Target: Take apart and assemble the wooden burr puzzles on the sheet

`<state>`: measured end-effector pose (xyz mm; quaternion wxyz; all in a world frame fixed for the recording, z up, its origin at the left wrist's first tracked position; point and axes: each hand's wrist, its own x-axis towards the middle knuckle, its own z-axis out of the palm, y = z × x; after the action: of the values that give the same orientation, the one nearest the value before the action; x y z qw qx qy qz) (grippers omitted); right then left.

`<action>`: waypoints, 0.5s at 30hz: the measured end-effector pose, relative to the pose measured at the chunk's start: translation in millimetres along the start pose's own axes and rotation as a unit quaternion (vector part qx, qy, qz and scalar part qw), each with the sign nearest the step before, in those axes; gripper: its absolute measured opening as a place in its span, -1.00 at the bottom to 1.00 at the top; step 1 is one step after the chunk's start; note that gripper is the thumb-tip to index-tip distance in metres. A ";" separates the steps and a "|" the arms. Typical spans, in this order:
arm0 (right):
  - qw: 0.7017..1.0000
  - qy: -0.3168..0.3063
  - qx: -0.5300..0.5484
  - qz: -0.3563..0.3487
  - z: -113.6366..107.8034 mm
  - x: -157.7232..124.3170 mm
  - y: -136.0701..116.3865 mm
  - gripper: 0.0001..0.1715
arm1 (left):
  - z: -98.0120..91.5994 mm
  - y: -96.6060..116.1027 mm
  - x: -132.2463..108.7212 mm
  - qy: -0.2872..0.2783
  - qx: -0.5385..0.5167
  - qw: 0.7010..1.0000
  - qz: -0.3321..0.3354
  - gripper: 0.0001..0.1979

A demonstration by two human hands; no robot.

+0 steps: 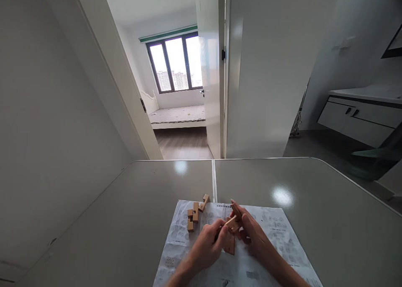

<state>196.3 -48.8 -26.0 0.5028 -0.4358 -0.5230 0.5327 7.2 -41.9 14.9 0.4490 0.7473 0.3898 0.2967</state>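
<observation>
Both hands meet above a printed paper sheet (273, 228). My left hand (211, 241) is closed, pinching a light wooden puzzle piece (231, 221) between thumb and fingers. My right hand (251, 228) is closed around a darker wooden puzzle piece (236, 210), which touches the light one. Fingers hide parts of both pieces. Below the hands, another wooden piece (230, 246) shows on the paper, partly covered by my left hand. Several notched wooden blocks (195, 213) lie left of the hands, with one more notched block (204, 202) near the sheet's top edge.
The grey table (141, 220) has a pale seam (214, 180) down its middle and a rounded rim. Beyond it are an open door (212, 77), a bed (179, 114) and a window (177, 60). A white cabinet (361, 115) and a green chair (377, 153) stand at right.
</observation>
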 end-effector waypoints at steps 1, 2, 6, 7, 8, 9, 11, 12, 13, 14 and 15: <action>1.000 0.002 -0.005 -0.002 0.2 -0.1 -0.8 -0.14 | 0.1 -0.3 -0.1 -0.001 0.001 1.000 0.000 -0.58; 1.000 0.005 -0.011 -0.006 0.7 -0.5 -2.0 -0.15 | 0.4 -0.7 -0.1 -0.001 0.003 1.000 0.001 -0.57; 0.997 0.005 -0.056 -0.054 6.7 -5.9 -7.9 -0.25 | 1.8 -1.8 0.5 0.004 -0.012 1.000 0.006 -0.58; 0.995 0.000 -0.069 -0.071 8.5 -7.5 -8.8 -0.29 | 2.1 -1.7 0.7 0.003 -0.021 1.000 0.007 -0.57; 0.994 -0.004 -0.078 -0.082 10.0 -8.8 -9.3 -0.33 | 2.3 -1.4 0.8 0.001 -0.030 1.000 0.006 -0.57; 0.992 -0.009 -0.084 -0.089 11.1 -9.8 -9.3 -0.37 | 2.3 -1.2 0.9 -0.002 -0.038 0.999 0.005 -0.56; 0.992 -0.016 -0.085 -0.091 11.9 -10.3 -8.5 -0.40 | 2.0 -1.2 1.2 -0.003 -0.051 0.999 -0.001 -0.55; 0.992 -0.020 -0.084 -0.090 11.7 -9.9 -7.9 -0.41 | 1.8 -1.7 1.3 -0.001 -0.059 0.998 -0.004 -0.55; 0.992 -0.024 -0.086 -0.091 11.3 -9.3 -7.5 -0.41 | 1.6 -2.6 1.6 0.003 -0.070 0.998 -0.009 -0.55; 0.991 -0.029 -0.091 -0.095 10.9 -8.6 -7.3 -0.42 | 1.5 -3.8 1.9 0.009 -0.083 0.996 -0.015 -0.55; 0.989 -0.032 -0.100 -0.104 10.6 -7.9 -7.4 -0.42 | 1.5 -5.4 2.4 0.018 -0.098 0.995 -0.021 -0.55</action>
<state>187.3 -58.3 -18.4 0.4922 -0.4097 -0.6321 0.4363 7.9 -38.9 9.7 0.5197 0.6856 0.3825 0.3371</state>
